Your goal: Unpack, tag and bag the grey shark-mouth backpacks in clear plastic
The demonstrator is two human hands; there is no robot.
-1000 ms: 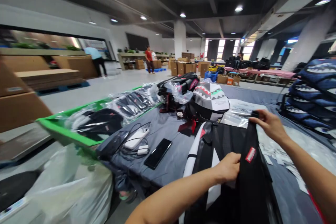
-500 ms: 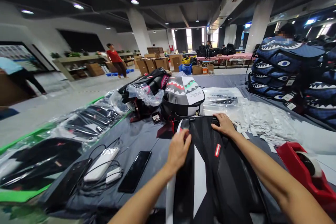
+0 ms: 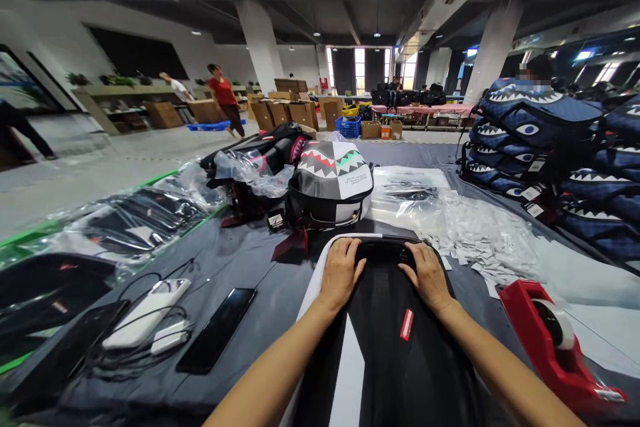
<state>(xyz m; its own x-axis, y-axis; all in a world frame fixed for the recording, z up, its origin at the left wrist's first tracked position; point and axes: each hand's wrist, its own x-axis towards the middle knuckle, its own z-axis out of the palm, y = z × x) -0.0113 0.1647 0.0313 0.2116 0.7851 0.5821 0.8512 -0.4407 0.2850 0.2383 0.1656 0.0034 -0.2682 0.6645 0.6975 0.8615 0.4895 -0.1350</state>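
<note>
A black backpack [image 3: 395,373] with white panels and a small red label lies in front of me, its top edge pointing away. My left hand [image 3: 343,271] rests on its upper left edge, fingers bent over the rim and thumb apart. On the upper right edge, my right hand [image 3: 425,273] curls its fingers over the rim beside a dark buckle, thumb pointing inward. Both hands appear to grip the backpack's top edge. Just beyond it sits a grey, black and white backpack [image 3: 330,180] with a shark-mouth print.
A phone [image 3: 217,330] and white power bank [image 3: 147,313] with cables lie left. Right are a red tape dispenser [image 3: 555,340], small white packets [image 3: 493,233] and stacked blue backpacks [image 3: 530,127]. Plastic-wrapped bags [image 3: 145,220] line the left edge. People stand farther back.
My left hand has moved onto the top edge and spread over it. The backpack's top looks wider, with its white border showing. The view has shifted slightly right.
</note>
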